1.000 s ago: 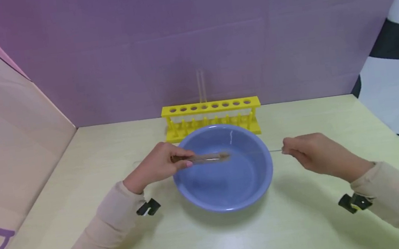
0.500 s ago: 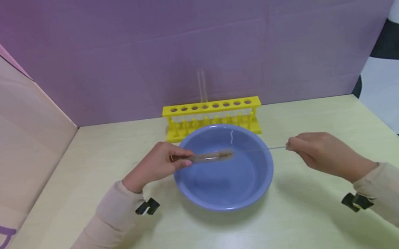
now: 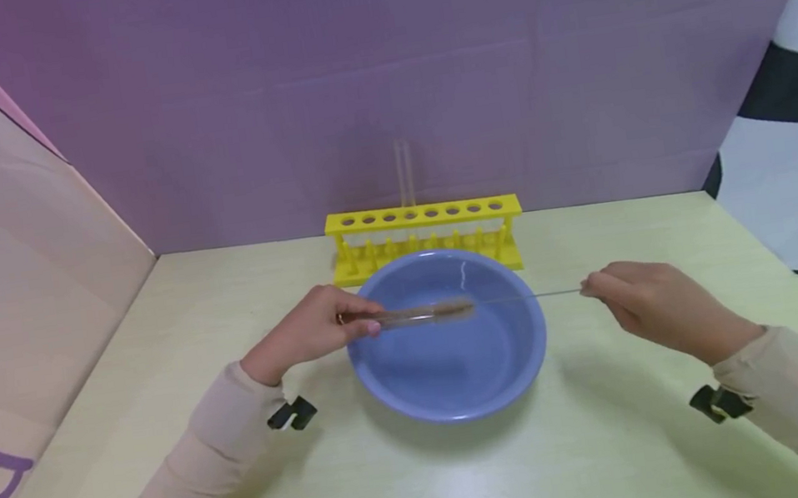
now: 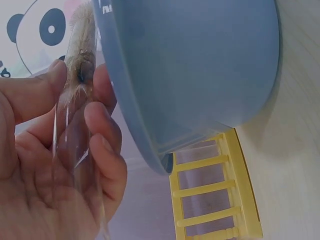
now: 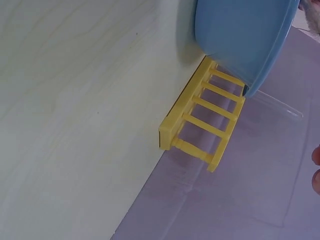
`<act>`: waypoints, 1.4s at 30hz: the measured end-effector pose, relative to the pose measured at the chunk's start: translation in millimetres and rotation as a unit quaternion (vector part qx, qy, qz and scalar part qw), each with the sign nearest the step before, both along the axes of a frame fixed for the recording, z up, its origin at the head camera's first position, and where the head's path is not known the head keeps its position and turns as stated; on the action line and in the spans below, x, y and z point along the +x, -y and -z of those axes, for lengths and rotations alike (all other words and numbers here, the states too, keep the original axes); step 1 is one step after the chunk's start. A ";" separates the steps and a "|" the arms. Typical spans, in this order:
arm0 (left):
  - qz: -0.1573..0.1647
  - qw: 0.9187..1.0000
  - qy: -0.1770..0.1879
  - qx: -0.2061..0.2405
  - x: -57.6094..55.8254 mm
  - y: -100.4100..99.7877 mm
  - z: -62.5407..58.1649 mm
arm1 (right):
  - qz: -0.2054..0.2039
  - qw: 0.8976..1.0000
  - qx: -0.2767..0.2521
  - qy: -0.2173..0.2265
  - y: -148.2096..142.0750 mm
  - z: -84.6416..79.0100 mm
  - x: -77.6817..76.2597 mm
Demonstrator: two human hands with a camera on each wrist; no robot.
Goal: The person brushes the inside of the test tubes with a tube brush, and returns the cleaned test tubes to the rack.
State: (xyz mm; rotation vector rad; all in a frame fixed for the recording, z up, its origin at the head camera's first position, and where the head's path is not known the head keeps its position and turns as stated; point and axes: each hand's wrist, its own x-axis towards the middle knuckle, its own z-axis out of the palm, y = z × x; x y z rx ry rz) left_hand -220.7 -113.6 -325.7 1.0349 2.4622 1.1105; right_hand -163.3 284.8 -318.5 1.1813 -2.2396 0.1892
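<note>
Pale wood-grain bench (image 3: 467, 480) bearing a round blue basin (image 3: 453, 372).
The left hand (image 3: 312, 334) and right hand (image 3: 656, 307) are drawn narrow — the left curls round a clear cylindrical tube (image 3: 412, 320), level over the basin; the right pinches a tan-bristled brush (image 3: 455, 309) by its thin grey stem (image 3: 556, 293) — bristles showing inside the tube.

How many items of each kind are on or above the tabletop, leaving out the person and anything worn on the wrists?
Basin: 1
Rack: 1
Brush: 1
Test tubes: 2, the held tube in the left hand and the racked tube
Total: 5
</note>
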 end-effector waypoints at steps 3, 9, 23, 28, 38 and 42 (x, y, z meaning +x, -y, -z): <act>-0.001 1.000 0.005 -0.001 -0.7 0.6 0.3 | 0.000 1.000 -0.005 -0.016 -1.7 1.6 -0.9; -0.003 1.000 0.022 -0.003 -2.4 2.1 2.1 | 0.002 0.999 -0.016 -0.040 -4.4 3.2 -2.8; -0.001 0.999 0.048 0.007 -1.4 4.9 -0.4 | 0.024 0.998 -0.010 -0.060 -9.9 1.4 -1.1; -0.005 0.998 0.062 0.008 0.0 5.2 -1.8 | 0.027 0.997 -0.010 -0.071 -12.4 0.3 -0.9; 0.001 0.997 0.076 0.020 -0.9 7.2 -0.2 | 0.010 0.996 -0.043 -0.083 -17.0 2.1 -2.4; 0.002 0.997 0.077 0.021 -0.5 7.5 -1.2 | 0.017 0.995 -0.037 -0.088 -18.2 1.5 -2.0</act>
